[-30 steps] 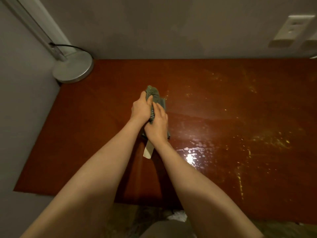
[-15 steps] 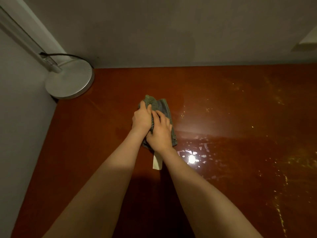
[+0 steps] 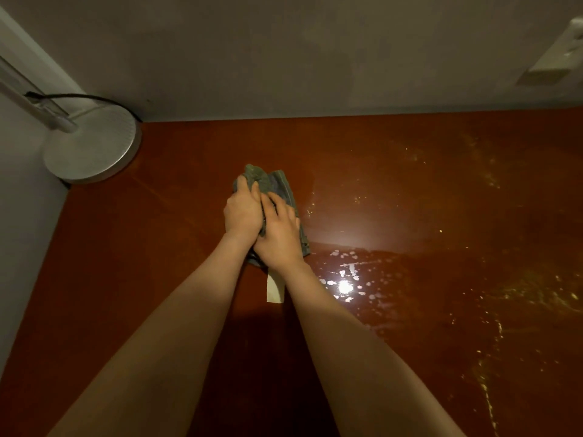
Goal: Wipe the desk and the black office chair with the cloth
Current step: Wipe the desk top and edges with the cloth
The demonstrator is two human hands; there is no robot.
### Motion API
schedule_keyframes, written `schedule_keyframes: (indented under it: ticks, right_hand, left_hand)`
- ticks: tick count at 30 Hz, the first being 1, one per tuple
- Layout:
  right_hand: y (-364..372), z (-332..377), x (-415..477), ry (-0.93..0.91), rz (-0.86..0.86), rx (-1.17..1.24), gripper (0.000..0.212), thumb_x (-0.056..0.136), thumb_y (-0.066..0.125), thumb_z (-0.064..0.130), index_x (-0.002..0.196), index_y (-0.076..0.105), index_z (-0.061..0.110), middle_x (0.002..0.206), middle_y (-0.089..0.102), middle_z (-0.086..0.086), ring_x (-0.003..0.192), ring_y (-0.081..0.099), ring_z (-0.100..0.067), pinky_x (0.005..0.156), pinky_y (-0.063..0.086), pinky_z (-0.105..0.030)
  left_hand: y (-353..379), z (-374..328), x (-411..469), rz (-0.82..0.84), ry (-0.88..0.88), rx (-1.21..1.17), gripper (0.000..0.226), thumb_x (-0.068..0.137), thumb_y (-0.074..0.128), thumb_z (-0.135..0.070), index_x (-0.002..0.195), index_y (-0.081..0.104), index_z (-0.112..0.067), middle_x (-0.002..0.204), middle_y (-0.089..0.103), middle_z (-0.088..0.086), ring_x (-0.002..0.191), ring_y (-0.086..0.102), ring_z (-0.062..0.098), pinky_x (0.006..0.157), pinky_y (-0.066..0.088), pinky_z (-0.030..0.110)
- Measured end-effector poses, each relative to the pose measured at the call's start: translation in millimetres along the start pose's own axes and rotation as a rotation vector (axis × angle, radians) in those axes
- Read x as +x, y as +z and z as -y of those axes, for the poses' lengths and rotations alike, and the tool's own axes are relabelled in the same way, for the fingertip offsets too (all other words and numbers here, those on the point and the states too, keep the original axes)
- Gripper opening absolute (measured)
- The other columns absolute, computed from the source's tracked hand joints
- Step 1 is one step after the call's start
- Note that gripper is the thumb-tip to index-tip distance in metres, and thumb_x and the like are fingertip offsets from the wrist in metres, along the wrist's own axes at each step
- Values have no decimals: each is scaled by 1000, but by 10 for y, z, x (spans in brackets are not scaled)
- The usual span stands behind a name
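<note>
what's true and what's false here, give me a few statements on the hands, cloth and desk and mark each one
1. Both the left hand and the right hand touch the cloth. True.
2. The cloth lies on a black office chair. False: it lies on the reddish-brown desk, and no chair is in view.
3. A round lamp base stands at the desk's far left corner. True.
4. The desk to the right of the hands is dry and dull. False: glinting droplets and streaks cover it.
5. A pale strip shows beside the right wrist. True.
</note>
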State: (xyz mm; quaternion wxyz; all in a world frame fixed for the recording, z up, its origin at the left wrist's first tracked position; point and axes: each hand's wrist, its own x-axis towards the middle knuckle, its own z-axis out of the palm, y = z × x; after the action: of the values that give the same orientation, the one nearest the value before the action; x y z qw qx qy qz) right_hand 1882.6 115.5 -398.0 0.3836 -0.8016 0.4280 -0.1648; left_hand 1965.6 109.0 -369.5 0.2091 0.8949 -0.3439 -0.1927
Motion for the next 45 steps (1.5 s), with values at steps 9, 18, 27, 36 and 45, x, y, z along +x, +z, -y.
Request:
schedule_keyframes:
  ticks: [9, 18, 27, 36, 45]
  right_hand:
    - [-842, -802, -193, 109, -164, -26, 66, 89, 58, 18, 148, 27, 16, 152, 26, -4, 138, 20, -23, 112, 14, -38]
    - [-1761, -1646, -543, 260, -346, -40, 64, 90, 58, 18, 147, 29, 16, 151, 28, -2, 138, 23, -22, 113, 12, -35]
    - [-2286, -2109, -889, 337, -430, -83, 64, 90, 59, 23, 146, 30, 14, 150, 30, -4, 137, 26, -23, 112, 14, -36]
    - [-2084, -1580, -785, 236, -488, -47, 63, 86, 60, 9, 144, 35, 11, 146, 34, -7, 134, 28, -27, 110, 21, -40]
    - [-1271, -578, -344, 53, -477, 86, 62, 82, 67, 11, 139, 44, 6, 138, 44, -14, 125, 41, -33, 104, 33, -44]
  left_hand:
    - [681, -1001, -303, 110, 149, -18, 35, 103, 27, -28, 128, 37, -6, 108, 60, 21, 98, 58, 40, 74, 40, 40]
    - [1487, -2056, -744, 221, 364, 18, 38, 103, 26, -28, 133, 35, -6, 106, 60, 20, 95, 58, 38, 68, 37, 38]
    - [1918, -2607, -1163, 324, 462, -39, 34, 103, 27, -29, 127, 38, -7, 98, 60, 19, 86, 58, 36, 63, 39, 38]
    - [1291, -2368, -1108, 265, 397, -170, 37, 102, 28, -33, 130, 38, -10, 102, 61, 19, 91, 58, 38, 71, 43, 40]
    - [329, -1515, -632, 79, 283, -159, 35, 102, 29, -34, 126, 41, -11, 110, 60, 22, 100, 57, 40, 77, 42, 40]
